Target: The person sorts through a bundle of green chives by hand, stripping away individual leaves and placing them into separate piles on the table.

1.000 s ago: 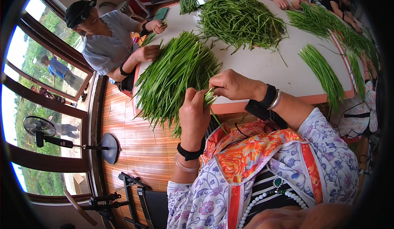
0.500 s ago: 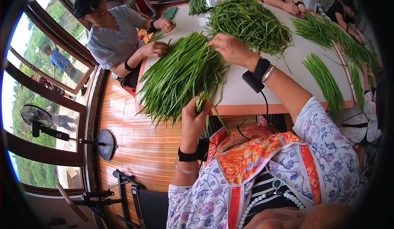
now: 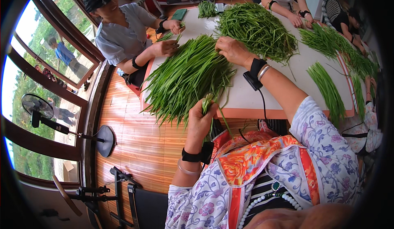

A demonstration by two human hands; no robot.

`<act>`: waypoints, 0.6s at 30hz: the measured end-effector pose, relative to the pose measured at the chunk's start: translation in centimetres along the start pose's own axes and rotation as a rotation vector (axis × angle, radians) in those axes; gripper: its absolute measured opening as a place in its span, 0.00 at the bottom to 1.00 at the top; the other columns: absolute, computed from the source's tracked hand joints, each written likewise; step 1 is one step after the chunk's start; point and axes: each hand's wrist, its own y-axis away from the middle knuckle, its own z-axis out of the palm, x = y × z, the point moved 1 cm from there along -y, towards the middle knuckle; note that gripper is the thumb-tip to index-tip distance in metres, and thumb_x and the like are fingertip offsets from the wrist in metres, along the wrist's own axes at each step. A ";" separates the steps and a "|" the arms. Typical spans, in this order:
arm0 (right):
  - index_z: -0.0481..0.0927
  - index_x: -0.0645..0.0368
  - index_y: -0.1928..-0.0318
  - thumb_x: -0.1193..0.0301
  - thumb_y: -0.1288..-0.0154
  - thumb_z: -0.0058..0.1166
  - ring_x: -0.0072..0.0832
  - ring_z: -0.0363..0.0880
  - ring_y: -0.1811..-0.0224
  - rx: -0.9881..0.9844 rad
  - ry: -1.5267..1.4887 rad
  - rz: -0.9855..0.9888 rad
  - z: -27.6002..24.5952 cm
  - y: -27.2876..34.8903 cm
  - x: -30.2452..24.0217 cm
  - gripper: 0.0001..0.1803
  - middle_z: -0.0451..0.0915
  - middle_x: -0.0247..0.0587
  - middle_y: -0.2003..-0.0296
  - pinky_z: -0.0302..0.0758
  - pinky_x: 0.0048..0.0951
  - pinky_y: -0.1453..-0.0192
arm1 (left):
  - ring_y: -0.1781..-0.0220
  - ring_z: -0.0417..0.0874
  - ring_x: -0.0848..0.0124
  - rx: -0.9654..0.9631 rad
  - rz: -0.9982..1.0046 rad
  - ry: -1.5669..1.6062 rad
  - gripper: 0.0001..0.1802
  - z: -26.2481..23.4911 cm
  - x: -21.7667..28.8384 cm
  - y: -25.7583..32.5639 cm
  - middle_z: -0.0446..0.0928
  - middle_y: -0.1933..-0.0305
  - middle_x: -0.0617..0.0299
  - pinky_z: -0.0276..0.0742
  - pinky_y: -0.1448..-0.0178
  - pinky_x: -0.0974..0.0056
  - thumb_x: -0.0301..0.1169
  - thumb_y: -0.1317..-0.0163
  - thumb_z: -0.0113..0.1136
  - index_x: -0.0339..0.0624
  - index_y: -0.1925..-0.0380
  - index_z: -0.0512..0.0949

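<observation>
My left hand (image 3: 199,118) is closed around a small bunch of green chives (image 3: 207,102), held upright at the table's near edge; a few long blades hang below the fist. My right hand (image 3: 234,50) reaches over the table with its fingers pinched at the far right end of a large heap of chives (image 3: 184,79). Its fingertips are at the stalk ends, though which stalks they grip is too small to make out. The heap lies with its blades roughly aligned, overhanging the near left edge of the white table (image 3: 283,89).
Across the heap, a co-worker's hand (image 3: 166,47) touches it from the left. A second, tangled chive pile (image 3: 256,30) lies behind. To the right are a neat bundle (image 3: 326,89) and a long row of chives (image 3: 340,44). Another person's hands (image 3: 301,20) rest at the far edge.
The whole view has shifted slightly, so the table appears a little further right. Both my hands keep nearly the same places at the heap and near edge.
</observation>
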 end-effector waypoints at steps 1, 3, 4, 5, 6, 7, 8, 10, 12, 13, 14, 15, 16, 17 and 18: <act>0.79 0.57 0.64 0.76 0.45 0.62 0.41 0.78 0.55 0.046 -0.014 -0.017 -0.3 0.3 0.0 0.07 0.78 0.39 0.61 0.76 0.39 0.53 | 0.75 0.71 0.81 -0.004 0.007 0.005 0.04 0.1 -0.1 -0.1 0.73 0.78 0.68 0.67 0.69 0.72 0.25 0.34 0.58 0.36 0.68 0.76; 0.79 0.58 0.64 0.75 0.45 0.62 0.41 0.78 0.57 0.095 -0.026 -0.030 -0.9 0.8 0.1 0.07 0.78 0.40 0.63 0.76 0.39 0.54 | 0.76 0.70 0.81 -0.001 0.001 0.002 0.05 0.2 -0.1 -0.2 0.72 0.78 0.69 0.67 0.70 0.72 0.25 0.33 0.57 0.36 0.69 0.75; 0.78 0.59 0.65 0.75 0.44 0.62 0.41 0.79 0.59 0.122 -0.046 -0.039 -1.2 1.1 0.2 0.07 0.78 0.41 0.65 0.76 0.38 0.55 | 0.76 0.70 0.80 0.006 -0.005 -0.002 0.06 0.1 -0.1 -0.2 0.71 0.78 0.69 0.66 0.70 0.72 0.24 0.33 0.56 0.36 0.69 0.75; 0.78 0.60 0.65 0.76 0.44 0.62 0.41 0.79 0.61 0.150 -0.066 -0.048 -1.5 1.4 0.2 0.07 0.78 0.42 0.67 0.76 0.38 0.57 | 0.76 0.69 0.80 -0.015 0.069 -0.037 0.05 -0.1 -0.6 -0.4 0.70 0.78 0.69 0.66 0.71 0.72 0.24 0.30 0.53 0.37 0.68 0.74; 0.78 0.60 0.65 0.76 0.44 0.62 0.41 0.79 0.61 0.153 -0.064 -0.042 -1.8 1.9 0.2 0.07 0.78 0.42 0.67 0.76 0.38 0.57 | 0.76 0.69 0.80 -0.021 0.068 -0.039 0.05 0.1 -0.4 -0.4 0.70 0.78 0.69 0.66 0.71 0.72 0.24 0.30 0.53 0.37 0.68 0.74; 0.78 0.61 0.65 0.76 0.44 0.62 0.41 0.79 0.62 0.144 -0.088 -0.054 -2.1 2.4 -0.2 0.07 0.78 0.42 0.68 0.76 0.37 0.58 | 0.76 0.68 0.81 -0.006 0.070 0.030 0.04 0.3 -0.2 -0.5 0.70 0.77 0.69 0.65 0.72 0.72 0.24 0.30 0.52 0.37 0.66 0.74; 0.78 0.62 0.65 0.76 0.43 0.61 0.41 0.79 0.64 0.135 -0.112 -0.065 -2.5 2.9 -0.6 0.06 0.78 0.42 0.68 0.76 0.37 0.59 | 0.76 0.67 0.81 0.010 0.071 0.100 0.04 0.4 0.1 -0.5 0.70 0.77 0.69 0.64 0.73 0.72 0.25 0.29 0.52 0.36 0.63 0.73; 0.79 0.63 0.66 0.76 0.43 0.62 0.40 0.79 0.65 0.091 -0.183 -0.069 -3.7 4.5 -1.6 0.06 0.78 0.44 0.69 0.75 0.35 0.60 | 0.78 0.62 0.82 -0.041 0.078 0.091 0.06 0.4 1.2 -0.7 0.69 0.76 0.69 0.61 0.74 0.73 0.28 0.26 0.50 0.38 0.62 0.72; 0.79 0.63 0.66 0.76 0.43 0.62 0.40 0.79 0.65 -0.008 -0.258 -0.120 -4.5 5.9 -3.1 0.06 0.78 0.43 0.70 0.75 0.35 0.61 | 0.77 0.65 0.83 -0.024 0.189 0.065 0.05 0.9 2.7 -1.2 0.73 0.75 0.67 0.59 0.74 0.76 0.28 0.26 0.50 0.40 0.60 0.72; 0.79 0.62 0.66 0.76 0.42 0.62 0.41 0.79 0.65 -0.075 -0.319 -0.138 -5.2 6.3 -4.3 0.05 0.78 0.42 0.69 0.75 0.35 0.61 | 0.72 0.72 0.81 0.040 0.193 -0.010 0.05 1.2 2.9 -1.3 0.79 0.70 0.63 0.66 0.69 0.75 0.28 0.25 0.49 0.39 0.58 0.72; 0.78 0.61 0.67 0.76 0.43 0.62 0.41 0.78 0.65 -0.086 -0.351 -0.193 -5.5 6.8 -5.4 0.06 0.78 0.42 0.69 0.74 0.36 0.61 | 0.64 0.79 0.76 0.063 0.382 -0.153 0.06 1.4 2.6 -2.3 0.83 0.63 0.58 0.74 0.60 0.72 0.28 0.25 0.48 0.37 0.58 0.73; 0.78 0.62 0.67 0.77 0.44 0.63 0.41 0.78 0.66 -0.097 -0.376 -0.242 -5.9 7.1 -6.4 0.06 0.78 0.42 0.69 0.74 0.36 0.61 | 0.61 0.80 0.75 0.064 0.366 -0.210 0.07 1.9 2.9 -2.6 0.83 0.61 0.57 0.75 0.56 0.70 0.28 0.25 0.48 0.36 0.58 0.73; 0.78 0.62 0.67 0.77 0.45 0.64 0.41 0.78 0.66 -0.105 -0.398 -0.292 -6.1 7.3 -7.2 0.07 0.77 0.42 0.70 0.74 0.36 0.61 | 0.58 0.82 0.73 0.063 0.352 -0.268 0.07 2.4 3.3 -2.9 0.84 0.59 0.56 0.76 0.52 0.68 0.28 0.25 0.48 0.35 0.59 0.73; 0.78 0.62 0.66 0.79 0.47 0.65 0.40 0.77 0.66 -0.101 -0.460 -0.288 -6.1 7.7 -7.8 0.09 0.77 0.41 0.71 0.74 0.36 0.62 | 0.59 0.83 0.71 0.029 0.323 -0.290 0.08 2.8 3.2 -3.1 0.84 0.60 0.56 0.77 0.53 0.68 0.28 0.26 0.49 0.34 0.60 0.74; 0.78 0.62 0.66 0.79 0.47 0.65 0.40 0.77 0.66 -0.099 -0.462 -0.281 -6.0 7.9 -8.0 0.09 0.77 0.41 0.71 0.74 0.36 0.62 | 0.65 0.84 0.71 -0.023 0.344 -0.322 0.07 3.0 2.1 -3.5 0.84 0.64 0.55 0.78 0.61 0.69 0.28 0.26 0.50 0.34 0.59 0.73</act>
